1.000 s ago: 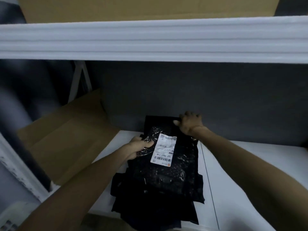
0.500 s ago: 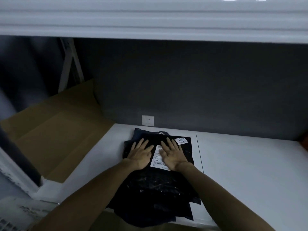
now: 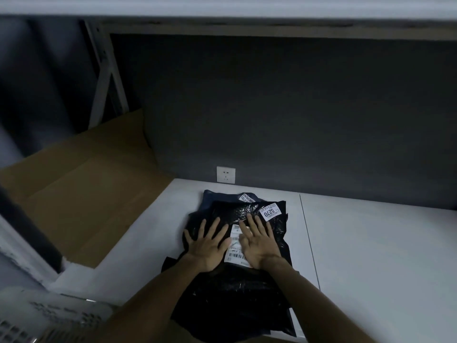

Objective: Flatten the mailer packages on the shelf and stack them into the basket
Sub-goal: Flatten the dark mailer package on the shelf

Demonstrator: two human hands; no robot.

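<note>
Mailer [image 3: 237,211]: tops a black stack at the shelf [image 3: 371,243] front edge, long axis front-to-back.
Left hand [image 3: 210,246]: flat, fingers straight, pressing it.
Right hand [image 3: 258,243]: flat likewise, on its label [image 3: 235,256].
Basket [image 3: 49,315]: likely the perforated white rim, lower left, nearer the left hand.

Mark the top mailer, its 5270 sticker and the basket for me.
Top mailer [image 3: 237,288]: head view, glossy black plastic on its near half.
5270 sticker [image 3: 269,212]: head view, on the printed number.
Basket [image 3: 57,315]: head view, blurred white slotted wall, bottom left.
</note>
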